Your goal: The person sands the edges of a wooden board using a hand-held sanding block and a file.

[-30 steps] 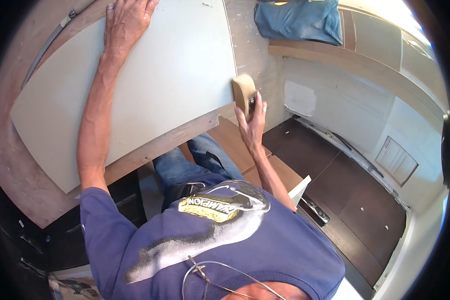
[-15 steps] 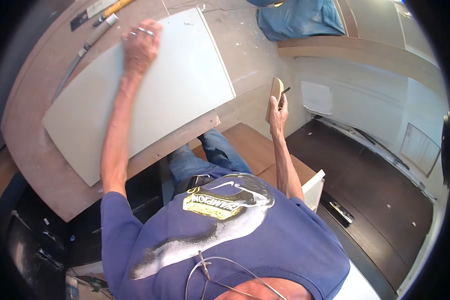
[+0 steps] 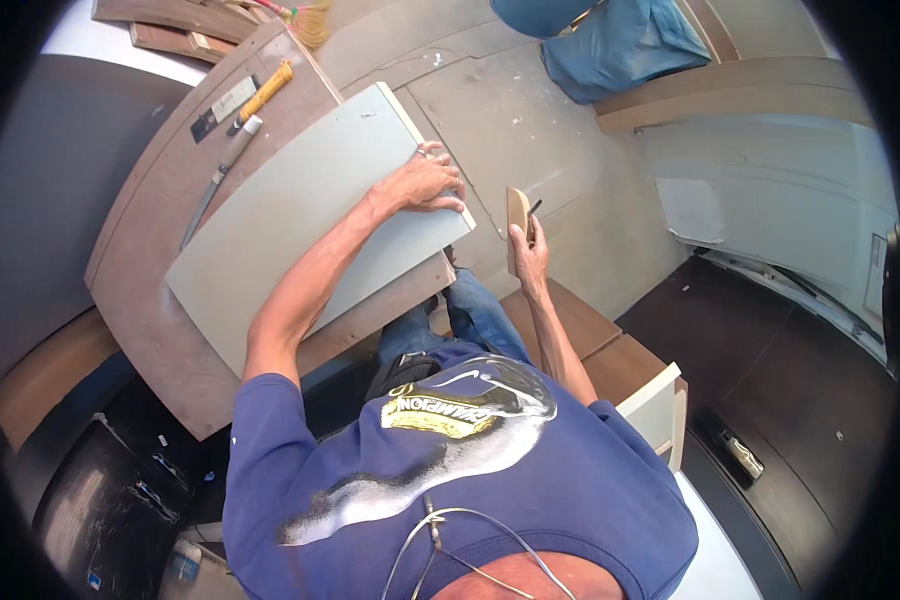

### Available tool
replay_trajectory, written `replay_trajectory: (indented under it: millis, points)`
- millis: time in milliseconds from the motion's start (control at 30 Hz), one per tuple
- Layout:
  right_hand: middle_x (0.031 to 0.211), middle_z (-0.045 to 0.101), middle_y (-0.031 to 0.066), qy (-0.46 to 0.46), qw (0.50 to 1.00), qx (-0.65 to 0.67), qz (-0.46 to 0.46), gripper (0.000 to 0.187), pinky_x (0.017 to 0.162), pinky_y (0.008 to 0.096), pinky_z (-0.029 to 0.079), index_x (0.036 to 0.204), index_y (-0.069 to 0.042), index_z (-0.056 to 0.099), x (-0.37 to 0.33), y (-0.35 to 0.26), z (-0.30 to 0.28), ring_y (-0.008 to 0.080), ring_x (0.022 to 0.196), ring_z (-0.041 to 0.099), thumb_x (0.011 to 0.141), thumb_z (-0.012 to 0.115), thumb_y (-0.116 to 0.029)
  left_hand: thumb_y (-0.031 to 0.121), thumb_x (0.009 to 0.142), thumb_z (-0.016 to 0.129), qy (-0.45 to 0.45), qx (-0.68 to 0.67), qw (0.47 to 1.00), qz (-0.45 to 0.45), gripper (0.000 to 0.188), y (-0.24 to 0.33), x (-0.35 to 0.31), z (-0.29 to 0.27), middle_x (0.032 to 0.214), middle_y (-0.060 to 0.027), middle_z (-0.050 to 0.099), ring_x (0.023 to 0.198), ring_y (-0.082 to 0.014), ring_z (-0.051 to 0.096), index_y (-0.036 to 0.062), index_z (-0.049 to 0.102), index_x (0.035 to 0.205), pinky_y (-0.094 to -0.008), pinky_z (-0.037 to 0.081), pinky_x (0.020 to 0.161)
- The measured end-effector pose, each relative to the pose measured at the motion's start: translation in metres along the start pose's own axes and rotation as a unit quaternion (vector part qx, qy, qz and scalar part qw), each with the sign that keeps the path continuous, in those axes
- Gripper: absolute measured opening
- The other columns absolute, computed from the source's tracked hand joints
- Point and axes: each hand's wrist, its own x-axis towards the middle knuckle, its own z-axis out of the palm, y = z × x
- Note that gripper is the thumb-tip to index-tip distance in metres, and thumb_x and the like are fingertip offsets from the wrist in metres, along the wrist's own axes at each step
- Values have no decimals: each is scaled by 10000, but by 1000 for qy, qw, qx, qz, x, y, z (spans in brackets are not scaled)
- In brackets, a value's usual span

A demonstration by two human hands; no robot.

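Note:
A pale grey-white flat panel (image 3: 300, 215) lies slanted on a wooden worktop (image 3: 135, 290) in front of me. My left hand (image 3: 420, 183) rests at the panel's right end, its fingers bent over the edge and closed on it. To the right, apart from the panel, my right hand (image 3: 528, 258) is wrapped round a flat light-brown wooden piece with a rounded top (image 3: 516, 208). A thin dark stick, perhaps a pencil or pen (image 3: 536, 207), pokes out of the same hand. Part of the wooden piece is hidden by the fingers.
A yellow-handled tool (image 3: 262, 96), a flat scraper-like tool (image 3: 225, 108) and a long tool with a white end (image 3: 238, 142) lie beyond the panel. A blue bag (image 3: 630, 45) sits at the back right. An open drawer front (image 3: 650, 412) juts out by my right side.
My left hand has moved from the panel's far left part to its right edge. The right hand still holds the wooden piece, and the whole view has shifted.

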Motion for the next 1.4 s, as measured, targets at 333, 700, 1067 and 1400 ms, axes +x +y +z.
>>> replay_trajectory:
  millis: [333, 700, 1067, 1400]
  points:
    - [1265, 613, 205, 66, 958, -142, -239, 821, 1006, 453, 533, 1513, -33, 469, 2, -85, 17, 345, 1184, 637, 845, 882, -272, 550, 1046, 578, 173, -235, 941, -171, 570, 17, 23, -34, 1365, -139, 648, 1353, -312, 574, 124, 610, 1424, -574, 282, 1244]
    - [1247, 592, 180, -11, 914, -153, -375, 604, 878, 430, 582, 1399, -76, 403, -4, -149, 22, 305, 1076, 669, 950, 781, -218, 626, 1058, 529, 321, -785, 512, -140, 603, 84, 74, -36, 1232, -113, 592, 1131, -209, 635, 85, 470, 1320, -394, 575, 926]
    - [1465, 503, 186, -215, 847, 480, -77, 740, 1026, 473, 568, 1585, -101, 190, 5, -156, -38, 303, 1291, 604, 1053, 611, -394, 186, 1041, 688, 312, -446, 823, -164, 321, 145, 71, -79, 1306, -141, 669, 1207, -278, 672, 45, 681, 1329, -406, 569, 994]
    - [1519, 450, 120, -220, 849, 479, -47, 842, 1096, 466, 497, 1650, -134, 174, 12, -148, -44, 251, 1389, 501, 1026, 642, -450, 142, 928, 771, 452, -120, 878, -103, 126, 177, 94, -69, 1168, -95, 659, 1032, -285, 637, 98, 734, 1040, -446, 502, 895]
